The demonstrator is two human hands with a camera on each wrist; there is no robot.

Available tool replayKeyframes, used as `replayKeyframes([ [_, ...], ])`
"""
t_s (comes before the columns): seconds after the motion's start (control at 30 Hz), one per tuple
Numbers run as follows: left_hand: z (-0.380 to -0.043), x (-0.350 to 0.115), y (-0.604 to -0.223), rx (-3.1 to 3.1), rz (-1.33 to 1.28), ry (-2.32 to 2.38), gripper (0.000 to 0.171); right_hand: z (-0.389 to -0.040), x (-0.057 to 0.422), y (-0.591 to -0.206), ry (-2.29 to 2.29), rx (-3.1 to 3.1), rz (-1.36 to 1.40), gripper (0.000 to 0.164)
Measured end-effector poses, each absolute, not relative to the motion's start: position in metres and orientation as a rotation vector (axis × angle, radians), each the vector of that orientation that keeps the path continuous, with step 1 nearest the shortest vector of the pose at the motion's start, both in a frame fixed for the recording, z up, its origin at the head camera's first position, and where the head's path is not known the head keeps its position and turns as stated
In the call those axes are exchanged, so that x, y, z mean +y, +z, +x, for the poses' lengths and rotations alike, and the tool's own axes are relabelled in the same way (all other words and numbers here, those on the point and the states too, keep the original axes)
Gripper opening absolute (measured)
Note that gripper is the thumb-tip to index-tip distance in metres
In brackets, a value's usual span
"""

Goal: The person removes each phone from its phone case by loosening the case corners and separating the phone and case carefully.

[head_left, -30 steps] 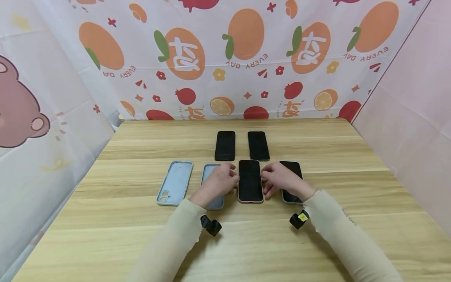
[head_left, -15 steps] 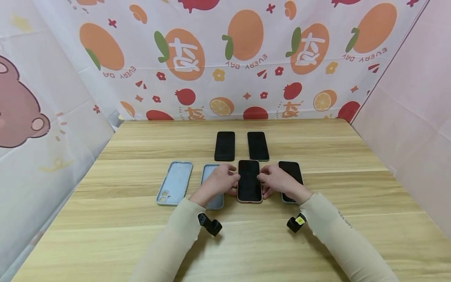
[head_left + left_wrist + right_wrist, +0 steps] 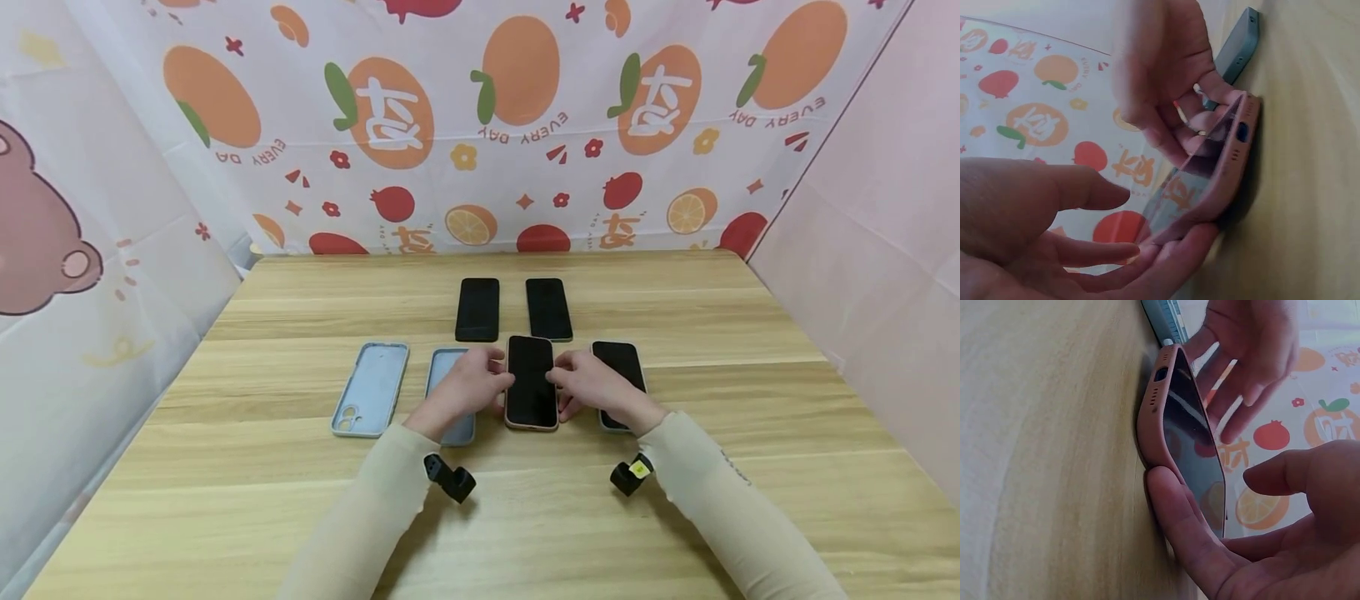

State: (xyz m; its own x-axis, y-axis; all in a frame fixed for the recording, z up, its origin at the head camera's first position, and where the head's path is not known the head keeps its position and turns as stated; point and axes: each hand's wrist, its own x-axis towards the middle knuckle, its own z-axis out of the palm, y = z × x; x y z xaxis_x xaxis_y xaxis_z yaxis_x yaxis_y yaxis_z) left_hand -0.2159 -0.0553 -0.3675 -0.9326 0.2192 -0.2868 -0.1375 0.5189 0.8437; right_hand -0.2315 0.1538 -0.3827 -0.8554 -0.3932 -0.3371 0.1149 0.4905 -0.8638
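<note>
1. So the big change: the person's fingers aren't just sitting near the pink-cased phone [image 3: 531, 383] anymore. A second ago there's a bit of a gap on the right side; now both hands are right on it.
2. Left hand [image 3: 468, 382]: fingers bent round the left edge, clamped on the case. The left wrist view shows its thumb standing clear of the screen.
3. Right hand [image 3: 596, 385]: same deal on the right edge, fingers tucked low against the case, thumb apart from the glass.
4. The phone lies screen up, mid-row on the table [image 3: 517, 533], between a blue case [image 3: 442, 367] partly under the left hand and a green-edged phone [image 3: 618, 367] partly behind the right. Its far end looks a hair higher than half a second ago, so probably a slight tilt or lift, tough to be sure.
5. What that means, imo: the work is past reaching and into gripping. The neighbours look unmoved.
</note>
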Motion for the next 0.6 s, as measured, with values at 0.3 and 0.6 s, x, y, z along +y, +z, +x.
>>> replayKeyframes([
  [0.3, -0.217, -0.05, -0.373, 2.311, 0.119, 1.458, 0.036, -0.23, 0.153, -0.382, -1.372, 2.21, -0.234, 0.029],
  [0.6, -0.215, -0.044, -0.374, 2.336, 0.067, 1.466, 0.037, -0.23, 0.154, -0.384, -1.402, 2.18, -0.239, 0.031],
])
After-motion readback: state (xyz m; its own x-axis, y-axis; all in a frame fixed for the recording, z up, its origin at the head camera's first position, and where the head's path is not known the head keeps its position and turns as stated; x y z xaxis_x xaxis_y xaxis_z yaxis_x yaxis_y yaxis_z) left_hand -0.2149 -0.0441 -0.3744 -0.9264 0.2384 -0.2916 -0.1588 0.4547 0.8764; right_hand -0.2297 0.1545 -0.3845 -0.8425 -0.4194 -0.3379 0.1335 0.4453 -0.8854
